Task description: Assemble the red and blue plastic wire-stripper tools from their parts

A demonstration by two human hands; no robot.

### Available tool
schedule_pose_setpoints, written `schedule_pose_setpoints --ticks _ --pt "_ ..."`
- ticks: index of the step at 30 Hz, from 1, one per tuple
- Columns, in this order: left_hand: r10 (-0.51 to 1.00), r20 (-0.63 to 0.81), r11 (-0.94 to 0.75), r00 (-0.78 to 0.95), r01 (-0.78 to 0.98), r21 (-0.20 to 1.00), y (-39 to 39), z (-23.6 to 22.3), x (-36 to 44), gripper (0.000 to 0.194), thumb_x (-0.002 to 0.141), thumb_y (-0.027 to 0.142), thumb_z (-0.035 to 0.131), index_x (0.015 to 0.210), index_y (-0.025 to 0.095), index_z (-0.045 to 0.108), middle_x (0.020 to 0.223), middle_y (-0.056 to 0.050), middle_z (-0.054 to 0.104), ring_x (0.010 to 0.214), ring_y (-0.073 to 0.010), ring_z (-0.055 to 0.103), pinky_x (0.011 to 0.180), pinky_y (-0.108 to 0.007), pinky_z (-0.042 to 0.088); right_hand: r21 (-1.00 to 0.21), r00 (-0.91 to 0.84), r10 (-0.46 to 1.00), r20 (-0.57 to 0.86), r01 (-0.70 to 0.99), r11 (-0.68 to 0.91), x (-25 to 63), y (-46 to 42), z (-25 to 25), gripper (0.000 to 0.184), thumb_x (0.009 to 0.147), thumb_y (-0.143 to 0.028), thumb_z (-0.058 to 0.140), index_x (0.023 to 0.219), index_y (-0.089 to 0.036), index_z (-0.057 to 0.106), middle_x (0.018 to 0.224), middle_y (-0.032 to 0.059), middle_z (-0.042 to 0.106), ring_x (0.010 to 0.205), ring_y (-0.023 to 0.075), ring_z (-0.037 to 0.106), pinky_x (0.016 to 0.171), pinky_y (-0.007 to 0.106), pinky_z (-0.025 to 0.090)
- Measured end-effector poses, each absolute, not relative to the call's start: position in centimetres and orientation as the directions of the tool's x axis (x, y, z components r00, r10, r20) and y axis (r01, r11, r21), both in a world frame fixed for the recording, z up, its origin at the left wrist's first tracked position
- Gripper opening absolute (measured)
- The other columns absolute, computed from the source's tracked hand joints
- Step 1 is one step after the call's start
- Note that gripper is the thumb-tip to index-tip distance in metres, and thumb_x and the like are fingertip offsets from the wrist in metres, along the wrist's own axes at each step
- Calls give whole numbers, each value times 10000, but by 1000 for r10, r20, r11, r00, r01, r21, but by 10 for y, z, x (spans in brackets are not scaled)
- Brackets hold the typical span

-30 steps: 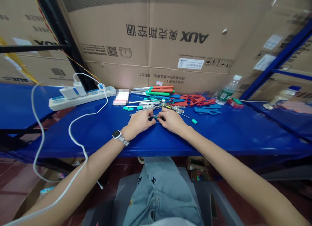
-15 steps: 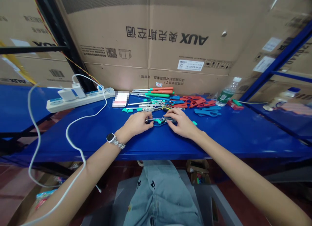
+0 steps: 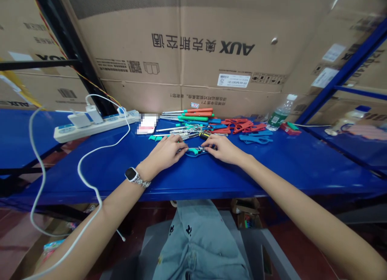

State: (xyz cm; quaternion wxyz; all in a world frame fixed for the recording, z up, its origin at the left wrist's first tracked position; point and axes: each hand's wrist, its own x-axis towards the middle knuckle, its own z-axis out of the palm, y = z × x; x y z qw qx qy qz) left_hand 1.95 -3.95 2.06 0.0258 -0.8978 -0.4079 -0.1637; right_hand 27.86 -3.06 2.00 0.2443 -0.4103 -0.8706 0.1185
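Over the front middle of the blue table, my left hand (image 3: 169, 151) and my right hand (image 3: 222, 148) face each other with fingertips pinched. Between them lies a small piece with teal-green and blue plastic parts (image 3: 194, 152) and a bit of thin metal. The left fingertips touch its left end. Something small and metallic shows at the right fingertips, too small to name. Just behind my hands is a heap of thin metal parts (image 3: 189, 131). A yellow-and-black handle (image 3: 204, 135) sits close to my right fingers.
Behind lie orange- and green-handled tools (image 3: 196, 114), red plastic pieces (image 3: 237, 125) and blue plastic pieces (image 3: 256, 138). A water bottle (image 3: 279, 113) stands at the back right. On the left are a power strip (image 3: 99, 126) and white cable (image 3: 90, 183). Cardboard (image 3: 181, 78) backs the table (image 3: 290, 167).
My fingers have shifted slightly around the green-and-blue piece, and more of it shows between them. The whole view has moved a little.
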Motion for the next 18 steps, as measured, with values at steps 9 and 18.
schedule_pose_setpoints --ticks 9,18 --pt "640 339 -757 690 642 122 -44 18 27 370 989 468 618 1236 202 692 1192 -110 635 1119 -287 595 969 -443 467 -459 -532 811 243 673 580 276 -26 26 229 870 -63 664 1070 -119 761 909 78 727 801 170 663 779 320 520" --pt "551 331 -821 766 568 53 -36 13 22 297 1020 343 582 1268 267 726 1193 -98 645 1085 -271 588 963 -438 478 -305 -597 759 260 695 651 280 -27 36 122 865 -80 682 945 -151 742 985 75 707 859 177 648 776 301 480"
